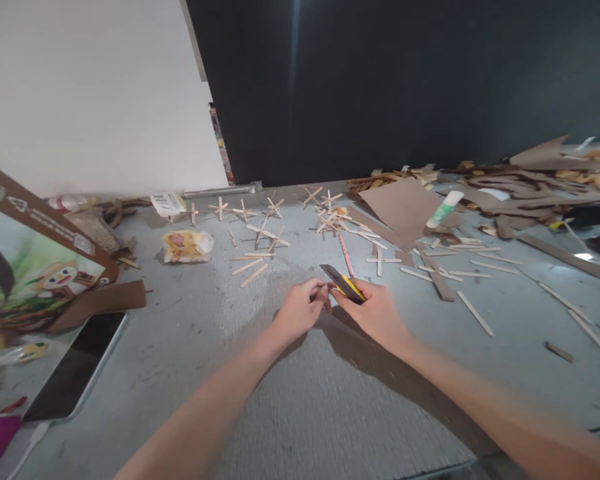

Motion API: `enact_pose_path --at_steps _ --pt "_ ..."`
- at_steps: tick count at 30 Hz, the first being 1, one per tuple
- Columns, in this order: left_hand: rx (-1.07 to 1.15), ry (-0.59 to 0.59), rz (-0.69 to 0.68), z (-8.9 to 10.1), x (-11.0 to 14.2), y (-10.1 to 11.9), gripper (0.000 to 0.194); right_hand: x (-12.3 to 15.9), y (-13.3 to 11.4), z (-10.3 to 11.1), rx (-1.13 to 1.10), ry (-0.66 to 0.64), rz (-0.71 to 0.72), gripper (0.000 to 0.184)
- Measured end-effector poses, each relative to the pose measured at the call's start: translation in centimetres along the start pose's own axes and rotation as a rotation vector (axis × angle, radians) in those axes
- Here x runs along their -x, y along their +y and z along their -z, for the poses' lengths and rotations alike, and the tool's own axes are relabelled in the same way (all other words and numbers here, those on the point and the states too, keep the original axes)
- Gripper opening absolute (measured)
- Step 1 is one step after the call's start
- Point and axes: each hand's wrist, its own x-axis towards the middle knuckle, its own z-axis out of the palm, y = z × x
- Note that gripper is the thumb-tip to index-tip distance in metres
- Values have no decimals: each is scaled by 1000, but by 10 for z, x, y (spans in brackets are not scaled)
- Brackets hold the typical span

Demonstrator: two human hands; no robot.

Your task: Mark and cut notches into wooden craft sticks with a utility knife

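My right hand (377, 310) is closed around a yellow and black utility knife (344, 282), held a little above the grey floor. My left hand (303, 307) is just beside it, fingers curled in a pinch that touches the knife's near end; what it pinches is too small to make out. A pink pencil (345, 254) lies on the floor just beyond the knife. Several wooden craft sticks (260, 250), some glued into crosses, are scattered further out.
Brown cardboard sheets (397, 207) and scraps pile up at the far right with a white glue stick (445, 209). A printed cardboard box (40, 267) and a dark tablet (75, 373) lie at the left, a small snack bag (187, 245) beyond. A dark wall stands behind.
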Motion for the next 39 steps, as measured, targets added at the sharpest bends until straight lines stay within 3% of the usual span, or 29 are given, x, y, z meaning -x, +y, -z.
enact_pose_path --at_steps 7,16,21,26,33,36,39 --pt "32 29 34 -1 -1 1 24 2 2 -2 95 17 -13 34" --pt "67 41 42 -1 0 2 23 -3 2 -1 46 20 -1 35" --pt "142 89 62 0 -2 2 34 -3 -5 2 25 -42 2 41" --pt "421 184 146 8 -9 -1 37 0 -7 4 -8 -74 -28 38" --pt "1062 224 288 16 -13 2 17 -2 -2 6 10 -5 -55 39" --pt "1146 180 349 12 -12 9 18 -2 -2 7 4 -11 -29 39" --pt "1120 201 327 5 -10 10 26 0 -1 8 -81 -53 -53 42"
